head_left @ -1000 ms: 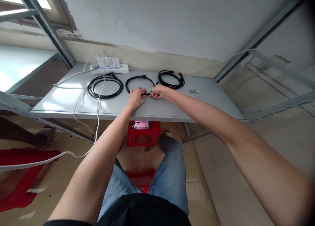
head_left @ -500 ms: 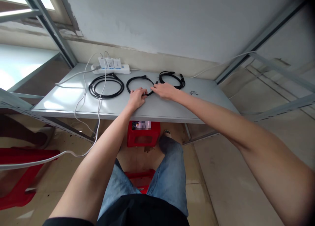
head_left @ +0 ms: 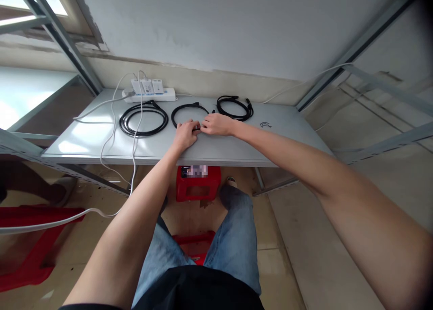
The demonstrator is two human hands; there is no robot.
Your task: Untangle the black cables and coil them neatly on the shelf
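A coiled black cable [head_left: 174, 111] lies in the middle of the grey metal shelf [head_left: 162, 150], both my hands at its near side. My left hand [head_left: 186, 134] has its fingers closed around the near part of the coil. Close beside it on the right, my right hand [head_left: 217, 124] pinches the same coil, its fingertips partly hidden. To the left rests a second coiled black cable [head_left: 123, 127], with a white cord crossing over it. A third black coil [head_left: 233, 116] lies beyond my right hand, near the wall.
A white power strip [head_left: 169, 93] with several white plugs stands at the back left. White cords [head_left: 111, 141] trail over the shelf's front edge. Short black ties [head_left: 265, 125] lie at the right. A red stool [head_left: 198, 193] with a phone on it sits below. A person's leg [head_left: 37, 184] shows at left.
My right hand has slid left along the near side of the middle coil, closer to my left hand. My left hand stays on the coil. The view has shifted slightly.
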